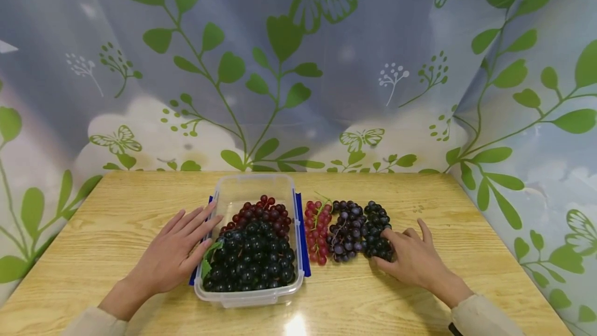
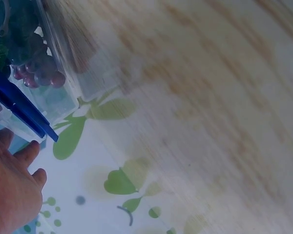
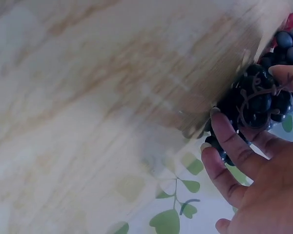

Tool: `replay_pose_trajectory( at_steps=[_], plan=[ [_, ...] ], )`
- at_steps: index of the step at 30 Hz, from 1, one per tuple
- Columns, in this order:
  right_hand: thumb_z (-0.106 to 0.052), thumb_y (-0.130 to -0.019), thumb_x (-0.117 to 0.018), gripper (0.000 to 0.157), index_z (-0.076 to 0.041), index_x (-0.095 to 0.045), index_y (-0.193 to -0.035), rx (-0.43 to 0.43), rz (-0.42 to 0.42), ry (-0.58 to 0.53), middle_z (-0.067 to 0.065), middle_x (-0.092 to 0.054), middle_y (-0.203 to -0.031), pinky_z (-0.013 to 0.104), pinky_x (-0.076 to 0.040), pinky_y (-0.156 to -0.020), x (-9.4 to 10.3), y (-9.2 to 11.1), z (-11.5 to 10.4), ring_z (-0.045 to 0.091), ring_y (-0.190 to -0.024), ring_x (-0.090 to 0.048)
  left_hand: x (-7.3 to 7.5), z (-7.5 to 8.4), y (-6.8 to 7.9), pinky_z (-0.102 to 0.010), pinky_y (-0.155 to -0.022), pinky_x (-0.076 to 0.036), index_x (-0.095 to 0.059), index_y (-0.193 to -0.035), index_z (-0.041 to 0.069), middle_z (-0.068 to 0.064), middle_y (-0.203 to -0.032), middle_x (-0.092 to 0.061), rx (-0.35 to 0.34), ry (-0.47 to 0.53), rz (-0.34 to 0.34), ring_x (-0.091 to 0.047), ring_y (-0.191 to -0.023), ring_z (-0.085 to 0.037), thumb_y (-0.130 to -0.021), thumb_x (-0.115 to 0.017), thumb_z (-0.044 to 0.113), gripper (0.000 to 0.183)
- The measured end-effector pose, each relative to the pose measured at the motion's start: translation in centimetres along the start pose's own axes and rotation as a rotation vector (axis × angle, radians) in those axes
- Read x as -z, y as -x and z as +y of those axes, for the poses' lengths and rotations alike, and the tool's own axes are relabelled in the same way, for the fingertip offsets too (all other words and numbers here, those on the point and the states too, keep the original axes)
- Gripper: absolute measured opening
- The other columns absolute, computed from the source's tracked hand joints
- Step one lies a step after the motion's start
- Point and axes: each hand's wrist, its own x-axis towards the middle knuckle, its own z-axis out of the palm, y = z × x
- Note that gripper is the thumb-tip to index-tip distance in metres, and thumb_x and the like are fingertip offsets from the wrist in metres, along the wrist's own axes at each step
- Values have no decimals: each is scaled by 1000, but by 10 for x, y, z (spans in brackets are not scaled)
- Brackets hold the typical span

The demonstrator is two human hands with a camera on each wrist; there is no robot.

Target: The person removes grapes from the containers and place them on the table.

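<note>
Right of the box [image 1: 252,297], the right hand [image 1: 412,258] pinches the outermost grapes [image 1: 375,222] between thumb and curled fingers; taking hold seems the step in hand, and lifting would call for a secure grip. The left hand [image 1: 174,253], straight-fingered and holding nothing, touches the box. Below is a wooden table [image 1: 116,206]; behind, leaf-printed cloth [image 1: 345,66].

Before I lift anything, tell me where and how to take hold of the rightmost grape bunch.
Probably grip the rightmost grape bunch across its near end, from the right, where the right hand is: the bunch stretches front to back, with table to its right and the purple grape bunch close on its left.
</note>
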Motion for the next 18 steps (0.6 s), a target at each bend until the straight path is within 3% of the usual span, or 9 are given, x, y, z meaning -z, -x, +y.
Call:
replay_pose_trajectory(
  at_steps=[9, 18],
  plan=[
    [-68, -84, -54, 60, -17, -64, -114, -42, -30, -63, -20, -46, -65, 65, -4, -105, 3, 2, 2, 21, -82, -55, 0, 2, 0, -46, -113, -14, -43, -146, 18, -2, -156, -26, 3, 11, -7, -30, -137, -29, -101, -45, 32, 47],
    [-59, -94, -47, 42, -22, -68, -99, -67, 9, -130, -19, -54, -72, 64, -15, -105, 5, 0, 7, 24, -86, -58, 2, 1, 0, -47, -112, -16, -41, -147, 19, -3, -155, -26, 0, 6, -8, -30, -137, -28, -101, -45, 31, 48]
  ],
)
